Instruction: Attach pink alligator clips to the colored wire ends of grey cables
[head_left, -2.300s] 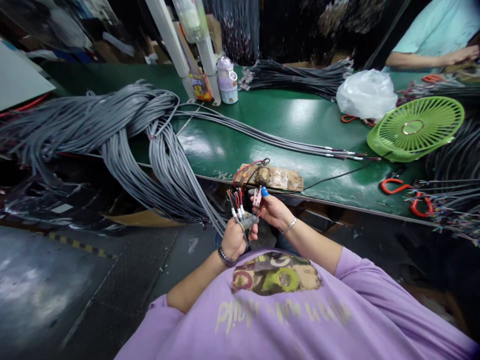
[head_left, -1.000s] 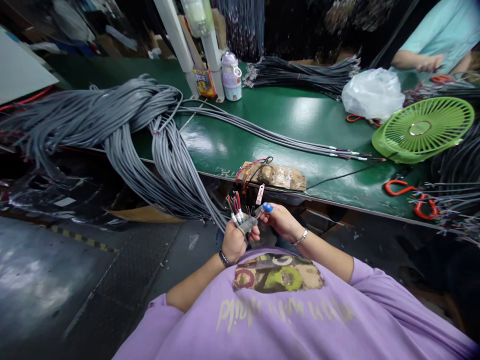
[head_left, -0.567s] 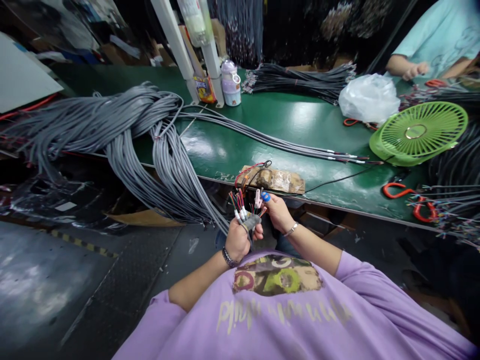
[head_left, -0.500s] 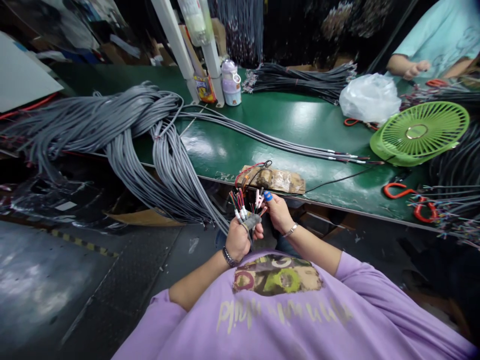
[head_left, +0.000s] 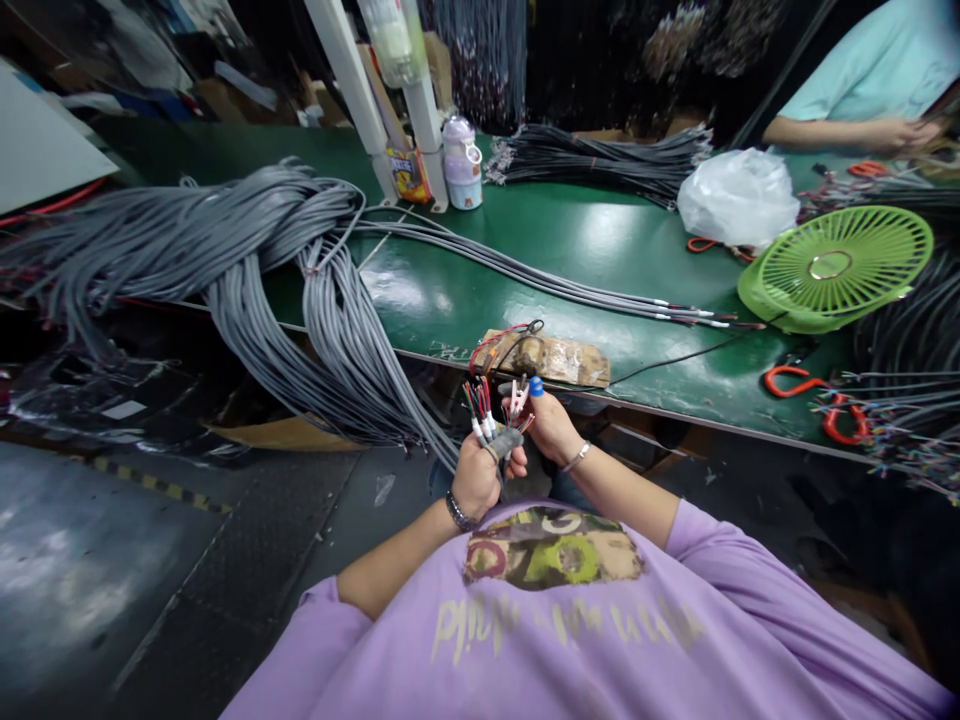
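My left hand (head_left: 480,475) is closed round a bundle of grey cables (head_left: 442,448), with a grey cover on its thumb. White sleeves and thin coloured wire ends (head_left: 478,398) fan up above that fist. Beside them, my right hand (head_left: 553,425) is bent in at the wire ends, its thumb wrapped in blue. A small pinkish-white piece (head_left: 517,398) shows at its fingertips; its kind is unclear, and the fingers partly hide what they pinch. Just beyond both hands, a taped cardboard piece (head_left: 566,360) with red and black leads lies at the table's edge.
A large heap of grey cables (head_left: 255,220) hangs over the green table (head_left: 420,290) at left. Further along are a bottle (head_left: 462,165), a plastic bag (head_left: 739,195), a green fan (head_left: 832,265) and red-handled tools (head_left: 795,380). Another person (head_left: 870,90) sits across at right.
My right hand has shifted slightly at the wire ends, its blue-wrapped thumb now more upright. The left hand keeps its hold. The other person's hands have moved to the right.
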